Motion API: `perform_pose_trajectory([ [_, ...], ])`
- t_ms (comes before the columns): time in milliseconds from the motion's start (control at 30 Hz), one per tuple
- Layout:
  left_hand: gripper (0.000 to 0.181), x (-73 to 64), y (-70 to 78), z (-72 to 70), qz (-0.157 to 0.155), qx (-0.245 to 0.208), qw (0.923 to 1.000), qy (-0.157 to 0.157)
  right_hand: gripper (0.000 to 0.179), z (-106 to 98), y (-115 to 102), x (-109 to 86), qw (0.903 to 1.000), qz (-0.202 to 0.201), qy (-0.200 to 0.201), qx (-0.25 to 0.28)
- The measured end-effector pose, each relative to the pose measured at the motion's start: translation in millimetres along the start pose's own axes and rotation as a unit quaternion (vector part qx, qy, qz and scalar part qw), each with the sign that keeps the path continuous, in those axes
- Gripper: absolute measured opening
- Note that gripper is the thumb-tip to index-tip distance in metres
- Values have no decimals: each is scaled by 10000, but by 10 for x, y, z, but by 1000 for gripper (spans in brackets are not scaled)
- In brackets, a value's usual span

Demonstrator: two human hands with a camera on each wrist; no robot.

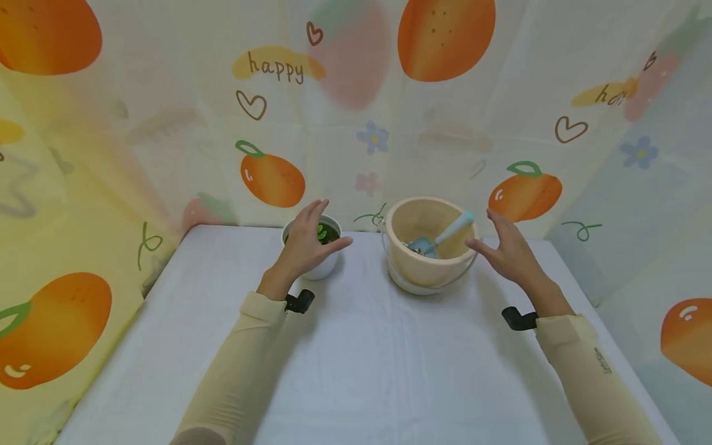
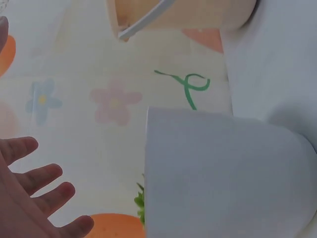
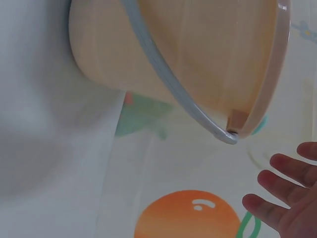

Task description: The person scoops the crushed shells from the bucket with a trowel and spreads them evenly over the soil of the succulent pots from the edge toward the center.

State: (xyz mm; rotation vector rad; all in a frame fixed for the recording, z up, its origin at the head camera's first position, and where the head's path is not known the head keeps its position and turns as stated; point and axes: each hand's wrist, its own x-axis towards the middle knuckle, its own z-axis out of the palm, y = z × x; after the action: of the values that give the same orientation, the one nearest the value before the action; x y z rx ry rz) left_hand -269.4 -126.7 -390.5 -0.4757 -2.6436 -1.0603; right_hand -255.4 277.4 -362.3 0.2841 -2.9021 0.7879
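Observation:
My left hand [image 1: 306, 242] hovers over the near side of a white flowerpot [image 1: 324, 269], fingers spread and thumb pointing right. Small green leaves [image 1: 322, 232] show inside the pot, partly hidden by the hand. In the left wrist view, the fingers [image 2: 52, 196] are apart from the pot wall [image 2: 223, 173]. My right hand [image 1: 508, 250] is just right of a beige bucket [image 1: 419, 269], its thumb overlapping the rim in the head view. A light blue toy shovel [image 1: 453, 228] leans inside, blade down among small bits. The bucket's grey handle [image 3: 173, 87] hangs down its side.
A white cloth covers the table [image 1: 367, 371]; pot and bucket stand near its back edge, a gap between them. Directly behind rises a fruit-printed curtain [image 1: 345, 148], which also closes off both sides. Black wrist cameras [image 1: 300, 301] sit below the hands.

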Motion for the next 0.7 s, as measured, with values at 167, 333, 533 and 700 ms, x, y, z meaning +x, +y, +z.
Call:
perform_pose_trajectory([
  [167,124,56,23,90,-30,17,9998,-202,87,-17,-19,30,9996,2,-114,256],
  [333,116,71,87,194,-70,-6,9991,-411,85,-34,-31,43,9990,38,-193,404],
  [533,95,118,222,321,-165,-68,9986,-507,86,-24,-45,120,9988,24,-301,392],
  [700,94,156,322,417,-203,-127,9979,-599,88,-4,-53,202,9986,20,-393,346],
])
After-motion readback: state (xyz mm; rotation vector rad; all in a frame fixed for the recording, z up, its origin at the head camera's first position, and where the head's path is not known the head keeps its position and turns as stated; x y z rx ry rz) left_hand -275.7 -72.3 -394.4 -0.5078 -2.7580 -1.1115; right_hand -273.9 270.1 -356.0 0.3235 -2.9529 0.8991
